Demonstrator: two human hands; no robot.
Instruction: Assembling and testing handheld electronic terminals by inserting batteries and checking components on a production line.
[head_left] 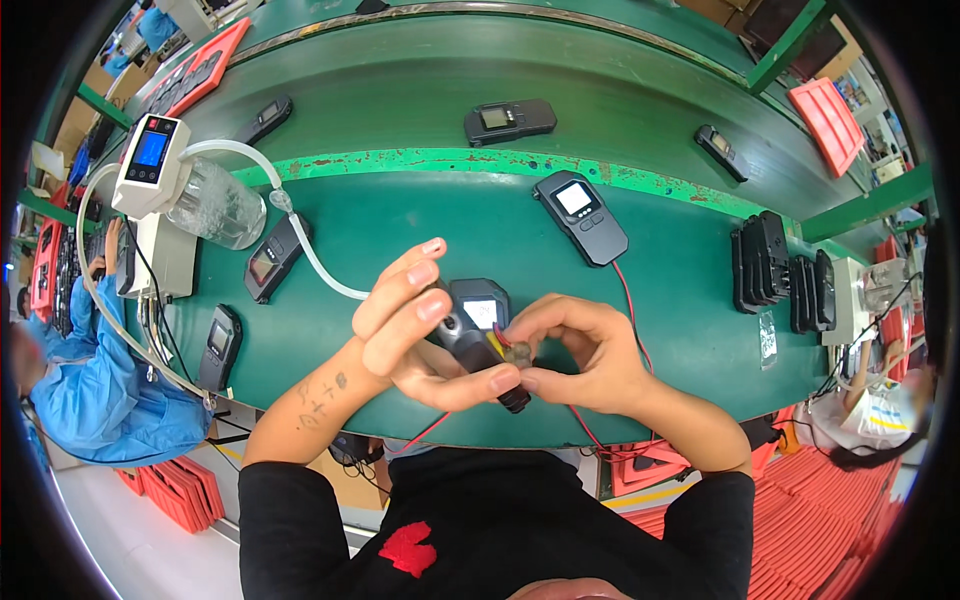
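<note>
While the left hand [405, 345] cradles a black handheld device [472, 348], the right hand [595, 350] pinches a small greyish piece [517, 355] at its edge, above a green workbench [400, 215].

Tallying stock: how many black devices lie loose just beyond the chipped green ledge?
3: a left device, a middle device straight ahead, a right device; others may be hidden.

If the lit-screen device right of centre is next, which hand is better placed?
Likely the right hand: nearer the lit-screen device, though pinching a small part; the left hand cradles a dark piece.
</note>
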